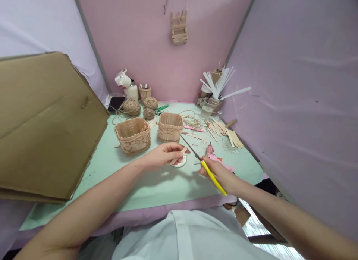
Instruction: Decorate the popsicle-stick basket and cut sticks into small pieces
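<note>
Craft booth: cloth-draped side walls (296, 88), green tabletop (145, 191) with twine balls (132, 107), wooden sticks (234, 139), baskets (135, 145); yellow-handled scissors (213, 178) above.

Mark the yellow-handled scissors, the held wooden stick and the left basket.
Scissors (209, 172): head view, on the handle.
Wooden stick (184, 150): head view, exposed upper end.
Left basket (136, 144): head view, outer front wall.

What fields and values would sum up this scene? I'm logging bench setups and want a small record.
Left hand: holds a flat stick, above a white disc
Right hand: holds yellow-handled scissors, blades pointing toward the right basket
Baskets: two, left basket and right basket, side by side beyond the left hand
Twine: balls behind the baskets
Spare sticks: loose pile, right side of the table
Back wall: pink
</note>
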Action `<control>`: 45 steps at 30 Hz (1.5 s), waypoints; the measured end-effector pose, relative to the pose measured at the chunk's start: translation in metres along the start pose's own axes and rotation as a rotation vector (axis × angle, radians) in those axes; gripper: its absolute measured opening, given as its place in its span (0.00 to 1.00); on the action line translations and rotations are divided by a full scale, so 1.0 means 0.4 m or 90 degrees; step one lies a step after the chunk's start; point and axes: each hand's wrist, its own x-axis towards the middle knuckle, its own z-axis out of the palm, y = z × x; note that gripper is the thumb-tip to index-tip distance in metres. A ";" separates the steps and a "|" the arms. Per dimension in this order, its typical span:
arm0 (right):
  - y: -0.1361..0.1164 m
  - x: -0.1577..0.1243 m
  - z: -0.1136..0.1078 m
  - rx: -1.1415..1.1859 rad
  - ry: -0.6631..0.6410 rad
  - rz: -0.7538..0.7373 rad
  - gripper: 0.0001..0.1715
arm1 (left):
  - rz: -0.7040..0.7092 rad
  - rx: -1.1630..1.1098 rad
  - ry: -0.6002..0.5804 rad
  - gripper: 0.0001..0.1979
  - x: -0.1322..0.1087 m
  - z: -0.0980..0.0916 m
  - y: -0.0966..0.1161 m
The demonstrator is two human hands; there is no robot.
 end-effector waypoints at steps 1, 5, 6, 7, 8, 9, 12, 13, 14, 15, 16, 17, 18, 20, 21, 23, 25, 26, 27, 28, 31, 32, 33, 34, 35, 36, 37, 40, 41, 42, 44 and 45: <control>0.000 0.003 -0.004 0.003 0.004 0.004 0.17 | 0.004 0.009 0.007 0.16 -0.002 -0.003 0.001; -0.009 0.012 -0.020 -0.027 -0.015 0.029 0.16 | 0.015 0.066 0.033 0.16 -0.010 -0.012 0.005; -0.013 0.013 -0.023 -0.047 -0.021 0.036 0.16 | 0.016 0.078 0.035 0.16 -0.011 -0.014 0.005; -0.017 0.013 -0.025 -0.070 -0.019 0.045 0.16 | 0.017 0.086 0.037 0.15 -0.011 -0.016 0.003; -0.021 0.013 -0.026 -0.095 -0.014 0.055 0.16 | 0.017 0.092 0.040 0.15 -0.011 -0.017 0.001; -0.025 0.012 -0.028 -0.119 -0.008 0.066 0.16 | 0.016 0.096 0.043 0.15 -0.011 -0.018 -0.002; -0.032 0.006 -0.029 -0.172 -0.003 0.089 0.16 | 0.009 0.102 0.053 0.15 -0.011 -0.016 -0.007; -0.033 0.004 -0.030 -0.184 -0.003 0.093 0.16 | 0.008 0.103 0.052 0.15 -0.012 -0.014 -0.007; -0.033 0.003 -0.030 -0.193 -0.002 0.097 0.16 | 0.007 0.104 0.049 0.15 -0.013 -0.012 -0.005; -0.033 0.001 -0.030 -0.199 -0.003 0.101 0.17 | 0.006 0.106 0.046 0.15 -0.014 -0.009 -0.002; -0.033 -0.001 -0.031 -0.201 -0.004 0.104 0.18 | 0.006 0.109 0.043 0.15 -0.014 -0.007 0.001; -0.033 -0.002 -0.031 -0.201 -0.004 0.103 0.19 | 0.007 0.111 0.041 0.15 -0.015 -0.004 0.004; -0.032 -0.004 -0.032 -0.199 -0.005 0.101 0.21 | 0.008 0.113 0.039 0.15 -0.016 -0.003 0.007; -0.032 -0.006 -0.032 -0.193 -0.012 0.094 0.23 | 0.012 0.116 0.035 0.15 -0.016 -0.001 0.009; -0.032 -0.007 -0.031 -0.192 -0.015 0.093 0.24 | 0.013 0.117 0.032 0.15 -0.016 -0.001 0.009; -0.032 -0.009 -0.030 -0.194 -0.022 0.094 0.25 | 0.014 0.119 0.030 0.15 -0.015 -0.002 0.005; -0.032 -0.011 -0.029 -0.203 -0.021 0.096 0.27 | 0.011 0.122 0.030 0.16 -0.015 -0.004 0.002; -0.032 -0.011 -0.028 -0.207 -0.020 0.096 0.28 | 0.008 0.123 0.031 0.16 -0.015 -0.005 0.000; -0.032 -0.012 -0.028 -0.210 -0.021 0.097 0.28 | 0.003 0.124 0.029 0.16 -0.015 -0.005 0.000; -0.033 -0.013 -0.028 -0.212 -0.023 0.099 0.28 | -0.002 0.126 0.028 0.17 -0.015 -0.005 0.000; -0.037 -0.015 -0.029 -0.214 -0.034 0.106 0.28 | -0.013 0.128 0.027 0.16 -0.016 -0.003 0.002; -0.038 -0.016 -0.030 -0.218 -0.036 0.107 0.28 | -0.015 0.128 0.028 0.16 -0.016 -0.003 0.002; -0.040 -0.017 -0.031 -0.223 -0.036 0.108 0.28 | -0.014 0.127 0.028 0.16 -0.016 -0.002 0.002; -0.041 -0.018 -0.031 -0.229 -0.036 0.106 0.28 | -0.012 0.127 0.027 0.16 -0.016 -0.002 0.001; -0.041 -0.019 -0.031 -0.235 -0.034 0.105 0.27 | -0.010 0.127 0.027 0.16 -0.016 -0.003 0.000; -0.041 -0.020 -0.031 -0.241 -0.031 0.105 0.27 | -0.009 0.129 0.026 0.16 -0.015 -0.004 -0.002; -0.041 -0.021 -0.031 -0.247 -0.028 0.107 0.26 | -0.008 0.132 0.024 0.15 -0.015 -0.005 -0.004; -0.039 -0.022 -0.027 -0.266 -0.021 0.106 0.22 | -0.007 0.137 0.018 0.15 -0.015 -0.007 -0.007; -0.038 -0.022 -0.026 -0.266 -0.020 0.105 0.20 | -0.006 0.136 0.014 0.15 -0.016 -0.008 -0.008; -0.037 -0.021 -0.025 -0.262 -0.018 0.104 0.18 | -0.005 0.132 0.009 0.15 -0.016 -0.008 -0.007; -0.035 -0.019 -0.026 -0.235 -0.020 0.102 0.15 | -0.003 0.117 0.001 0.15 -0.017 -0.007 -0.005; -0.033 -0.018 -0.027 -0.210 -0.025 0.096 0.12 | -0.001 0.103 -0.002 0.15 -0.017 -0.007 -0.004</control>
